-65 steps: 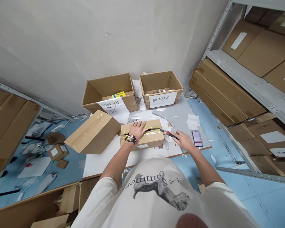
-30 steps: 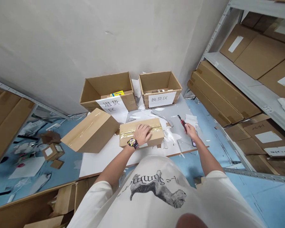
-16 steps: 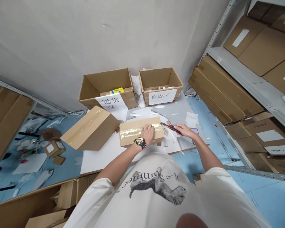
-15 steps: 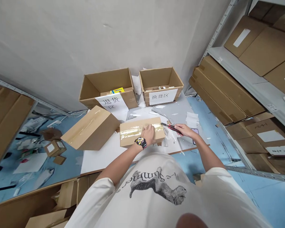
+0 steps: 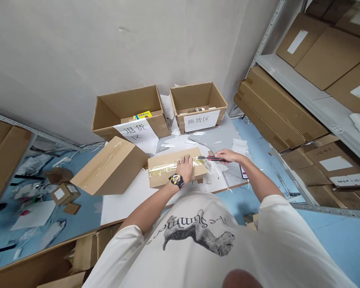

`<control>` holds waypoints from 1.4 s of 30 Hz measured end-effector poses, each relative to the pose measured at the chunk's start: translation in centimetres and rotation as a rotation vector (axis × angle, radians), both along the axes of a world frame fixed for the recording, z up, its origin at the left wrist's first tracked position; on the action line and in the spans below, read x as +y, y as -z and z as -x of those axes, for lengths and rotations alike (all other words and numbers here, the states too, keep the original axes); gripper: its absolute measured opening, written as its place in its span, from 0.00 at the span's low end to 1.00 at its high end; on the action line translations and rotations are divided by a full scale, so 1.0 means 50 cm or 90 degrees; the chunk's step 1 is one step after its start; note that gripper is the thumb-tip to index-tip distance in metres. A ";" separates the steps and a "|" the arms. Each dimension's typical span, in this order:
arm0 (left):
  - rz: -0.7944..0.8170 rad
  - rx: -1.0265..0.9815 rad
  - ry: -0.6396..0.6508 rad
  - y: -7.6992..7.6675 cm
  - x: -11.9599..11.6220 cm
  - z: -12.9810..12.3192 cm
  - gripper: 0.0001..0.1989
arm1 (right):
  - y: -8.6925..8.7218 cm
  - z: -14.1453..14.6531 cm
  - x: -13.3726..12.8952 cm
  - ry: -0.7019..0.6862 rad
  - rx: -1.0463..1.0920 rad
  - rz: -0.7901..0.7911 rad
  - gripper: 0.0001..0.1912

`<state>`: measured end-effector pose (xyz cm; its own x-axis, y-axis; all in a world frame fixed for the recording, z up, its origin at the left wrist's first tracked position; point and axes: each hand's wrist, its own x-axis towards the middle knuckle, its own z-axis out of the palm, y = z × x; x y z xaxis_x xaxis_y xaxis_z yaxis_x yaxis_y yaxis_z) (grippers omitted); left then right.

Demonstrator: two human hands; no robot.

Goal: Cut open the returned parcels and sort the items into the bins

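A taped cardboard box lies on the white table in front of me. My left hand rests on its top with the fingers spread over the shiny tape. In my right hand is a red and black utility knife. Its blade points left and reaches the tape at the box's right end; whether it cuts in, I cannot tell. To the left, a larger taped carton stands tilted, close to the smaller box.
Two open cartons with paper signs stand at the back, the left one holding a yellow packet. Paper scraps litter the table's right side, where a phone lies near the edge. Shelves of boxes line the right.
The knife has turned flatter and its blade has come over the box's right end. My left hand stays on the box, its fingers spread wider. The view has shifted slightly.
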<state>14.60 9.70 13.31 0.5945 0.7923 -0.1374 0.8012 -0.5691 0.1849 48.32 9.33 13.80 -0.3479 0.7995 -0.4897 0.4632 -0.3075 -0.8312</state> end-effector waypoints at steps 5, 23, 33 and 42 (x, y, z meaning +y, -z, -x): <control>0.026 0.002 0.011 0.005 0.009 0.006 0.50 | -0.013 -0.025 0.042 -0.043 -0.012 -0.008 0.36; 0.055 -0.040 -0.012 -0.006 0.031 0.012 0.57 | -0.035 -0.064 0.038 -0.199 -0.013 0.179 0.37; 0.107 -0.302 0.041 0.003 0.035 0.040 0.59 | 0.019 -0.001 -0.092 0.554 0.037 -0.087 0.36; 0.321 -0.888 -0.317 0.018 -0.012 0.115 0.42 | -0.040 0.400 -0.083 0.053 0.108 -0.396 0.26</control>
<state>8.87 9.10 12.39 0.1752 0.9842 -0.0245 -0.0768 0.0385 0.9963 28.31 5.16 15.81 -0.3050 0.9435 0.1295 0.3056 0.2257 -0.9250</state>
